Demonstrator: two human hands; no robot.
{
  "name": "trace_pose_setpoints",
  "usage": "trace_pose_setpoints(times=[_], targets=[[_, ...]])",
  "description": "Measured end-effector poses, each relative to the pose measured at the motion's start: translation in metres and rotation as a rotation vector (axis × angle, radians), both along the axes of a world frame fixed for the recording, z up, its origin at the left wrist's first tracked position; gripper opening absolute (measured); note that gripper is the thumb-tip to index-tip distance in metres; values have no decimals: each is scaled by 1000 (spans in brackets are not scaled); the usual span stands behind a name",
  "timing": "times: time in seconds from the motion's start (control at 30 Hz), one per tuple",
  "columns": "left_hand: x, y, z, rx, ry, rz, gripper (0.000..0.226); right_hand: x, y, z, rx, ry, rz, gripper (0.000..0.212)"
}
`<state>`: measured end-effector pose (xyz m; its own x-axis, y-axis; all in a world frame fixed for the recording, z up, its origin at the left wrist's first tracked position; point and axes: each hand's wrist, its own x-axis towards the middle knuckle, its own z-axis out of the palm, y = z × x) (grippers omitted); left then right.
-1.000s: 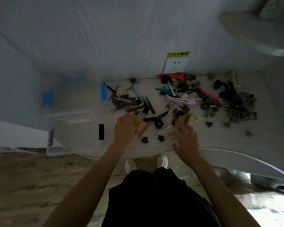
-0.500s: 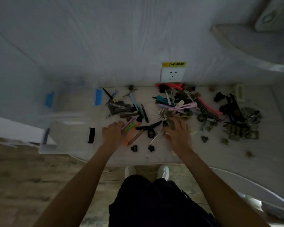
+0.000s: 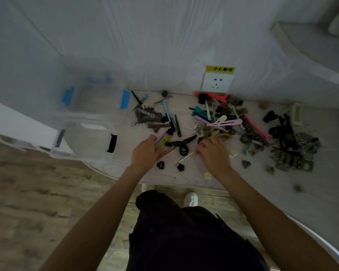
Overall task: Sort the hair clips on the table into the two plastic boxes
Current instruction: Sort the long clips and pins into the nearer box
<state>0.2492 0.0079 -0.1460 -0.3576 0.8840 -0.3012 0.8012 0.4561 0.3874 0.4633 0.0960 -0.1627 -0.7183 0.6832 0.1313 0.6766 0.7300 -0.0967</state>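
Many hair clips of mixed colours lie scattered over the pale table. My left hand is closed around a green clip and a lilac one beside it. My right hand rests on the pile's near edge, fingers curled over a thin silver clip; whether it grips it is unclear. A black claw clip lies between the hands. Two clear plastic boxes stand at the left: one with blue latches by the wall, one with black latches nearer me.
A wall socket with a yellow label is behind the pile. Small black clips lie near the table's front edge. Dark and olive clips crowd the right side. The floor is below at left, my legs and a white shoe underneath.
My left hand has closed on the green and lilac clips. My right hand has slid back from the pile toward the silver clip. The view has shifted a little.
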Motion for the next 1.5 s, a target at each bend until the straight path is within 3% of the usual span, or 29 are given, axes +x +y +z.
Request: trace_pose_setpoints(times=[0.07,0.23,0.3,0.4,0.73,0.87,1.03,1.23,1.37,1.5], targets=[[-1,1,-3,-38,-19,-5,40,4,7,6,22,56,84,3],[-14,1,-5,-67,-100,-31,47,4,6,21,29,235,253,15],[-17,1,-5,-43,-98,-31,40,-2,-2,14,46,181,364,5],[-20,1,-5,-9,-98,-15,33,-11,-11,4,5,74,427,14],[-23,-9,31,101,-167,-58,31,-23,-4,6,-70,-120,149,15],[-44,-27,71,213,-191,-82,29,-24,-2,17,-281,138,-74,5],[-113,-63,98,296,-15,-80,30,-48,-10,50,-557,396,-231,5],[-185,-98,81,152,171,-54,34,-136,-34,93,-823,539,-112,9],[-196,-84,66,34,168,-89,28,-198,-43,103,-777,486,-1,13],[-199,-70,54,-114,210,-157,36,-249,-49,98,-596,313,116,15]])
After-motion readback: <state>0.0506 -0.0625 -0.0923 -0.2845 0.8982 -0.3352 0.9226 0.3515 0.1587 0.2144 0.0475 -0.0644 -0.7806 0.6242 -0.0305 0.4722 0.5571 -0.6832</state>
